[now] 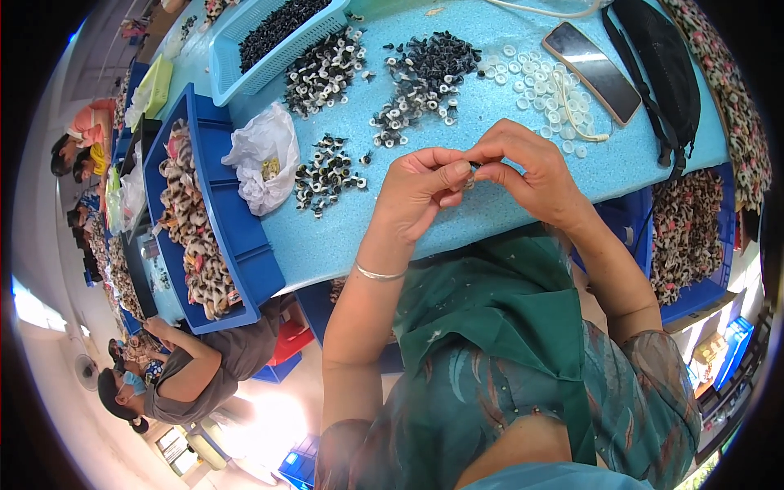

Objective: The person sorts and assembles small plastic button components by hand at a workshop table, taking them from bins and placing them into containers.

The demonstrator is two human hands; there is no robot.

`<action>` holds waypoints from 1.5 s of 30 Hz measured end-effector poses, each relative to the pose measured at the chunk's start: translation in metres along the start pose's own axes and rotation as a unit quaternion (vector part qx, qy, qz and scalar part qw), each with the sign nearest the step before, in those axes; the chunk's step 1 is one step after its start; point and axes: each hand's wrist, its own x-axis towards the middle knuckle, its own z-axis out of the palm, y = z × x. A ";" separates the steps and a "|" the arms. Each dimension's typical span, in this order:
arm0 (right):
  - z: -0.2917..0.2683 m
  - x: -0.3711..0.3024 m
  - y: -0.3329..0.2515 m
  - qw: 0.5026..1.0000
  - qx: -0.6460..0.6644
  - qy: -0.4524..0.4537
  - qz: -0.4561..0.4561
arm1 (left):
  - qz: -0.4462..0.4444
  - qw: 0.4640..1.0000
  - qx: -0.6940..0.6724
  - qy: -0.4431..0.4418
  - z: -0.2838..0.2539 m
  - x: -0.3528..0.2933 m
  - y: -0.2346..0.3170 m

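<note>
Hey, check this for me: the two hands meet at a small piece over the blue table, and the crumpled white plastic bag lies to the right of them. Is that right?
Not quite: in the head view, the plastic bag lies to the left of the hands. The left hand and right hand do meet at a small piece over the blue table.

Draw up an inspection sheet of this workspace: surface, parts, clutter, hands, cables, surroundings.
Surface: speckled turquoise tabletop, crowded on its far side.
Parts: black-and-white pile, mostly black pile, smaller pile, translucent rings.
Clutter: phone, black bag, crumpled white plastic bag.
Hands: left hand and right hand meet, fingertips pinching a small dark part, mostly hidden.
Cables: white cable at far edge; pale cord across rings.
Surroundings: blue bin of furry pieces at left; masked co-worker beyond.
</note>
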 end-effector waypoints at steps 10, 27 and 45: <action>-0.006 -0.004 0.017 0.999 -0.036 0.031 0.015 | 0.321 0.764 0.544 0.131 0.018 0.014 0.011; 0.014 0.002 0.013 0.997 0.064 0.047 0.022 | 0.379 0.795 0.440 0.174 0.021 0.006 -0.011; 0.031 -0.001 0.013 0.992 0.106 0.010 0.071 | 0.297 0.924 0.200 0.138 0.006 -0.023 -0.028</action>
